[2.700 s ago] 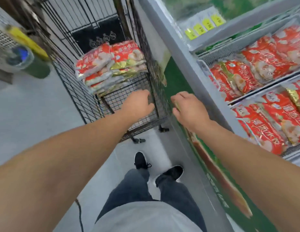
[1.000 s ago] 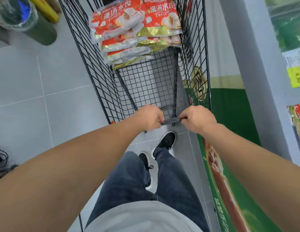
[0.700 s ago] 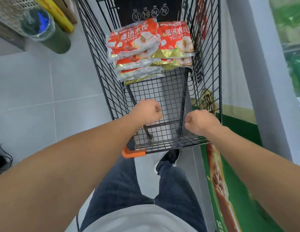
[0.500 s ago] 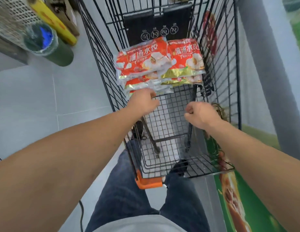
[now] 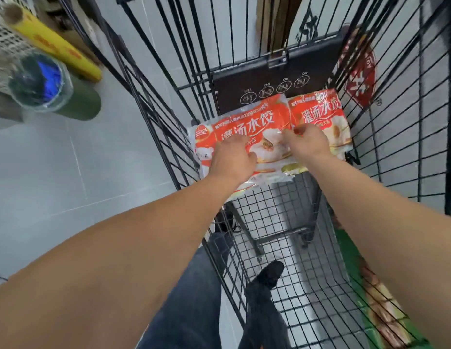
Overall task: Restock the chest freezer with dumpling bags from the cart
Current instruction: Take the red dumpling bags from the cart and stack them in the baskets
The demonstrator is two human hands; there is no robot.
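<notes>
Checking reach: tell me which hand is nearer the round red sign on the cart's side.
Right. The right hand rests on the dumpling bags just below and left of the red sign; the left hand lies farther left on the stack.

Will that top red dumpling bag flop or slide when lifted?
The top red plastic dumpling bag looks glossy, so probably slippery. Its lumpy filling suggests it may sag at the edges rather than stay flat. Both the left hand and right hand reach it, hinting at some weight.
</notes>
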